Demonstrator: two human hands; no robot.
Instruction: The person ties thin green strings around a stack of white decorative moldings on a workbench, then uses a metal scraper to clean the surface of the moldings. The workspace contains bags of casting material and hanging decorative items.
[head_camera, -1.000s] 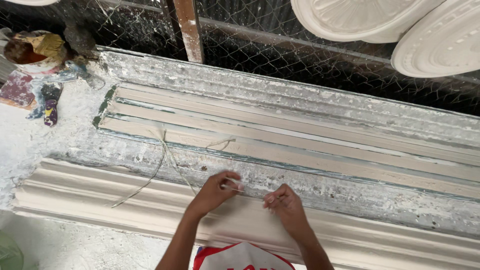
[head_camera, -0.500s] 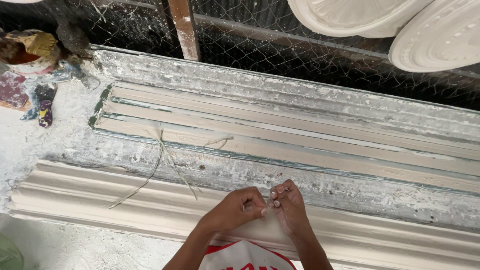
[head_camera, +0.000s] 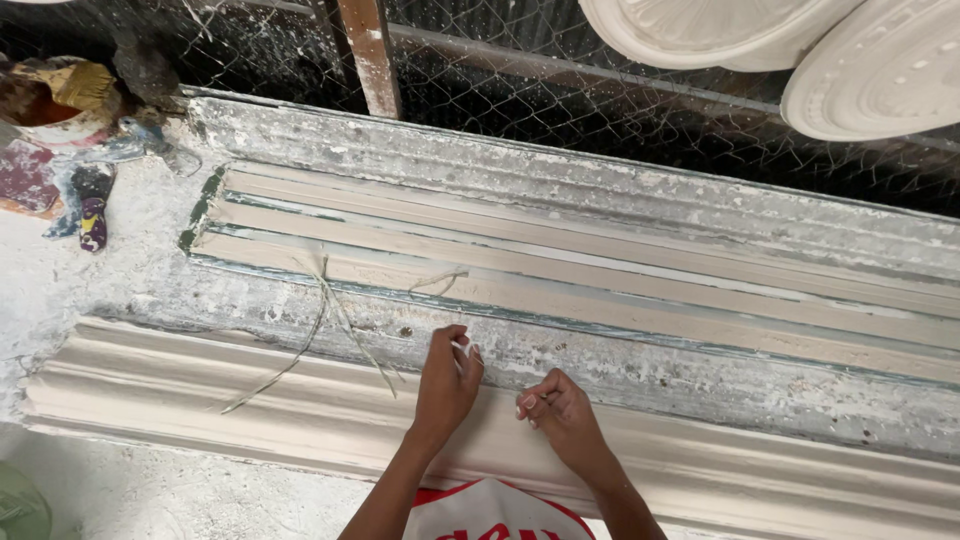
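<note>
Your left hand (head_camera: 447, 378) pinches a small white scrap, seemingly the end of a pale fibre strand, between thumb and fingertips. Your right hand (head_camera: 558, 410) rests just beside it with fingers curled, apparently nipping the same thin strand; whether it truly grips is hard to tell. Both hands sit apart, over the near edge of the long grey plaster-crusted mould (head_camera: 640, 370), above the white moulded cornice length (head_camera: 200, 400) that lies along the bench in front of you.

By the look of it, you are at the stage of teasing out and laying fibre for the casting. The next move seems to call for a light, even pull, so that the strand does not snap or bunch.

To your left, loose tan fibre strands (head_camera: 330, 320) trail from the mould's pale channel across the cornice. Farther out stand a rusty wooden post (head_camera: 370, 55) and wire mesh (head_camera: 620, 110), with round white plaster medallions (head_camera: 880, 70) cut off at the top. The splashed clutter (head_camera: 60, 110) at far left is hard to identify. The strand itself is barely visible.
</note>
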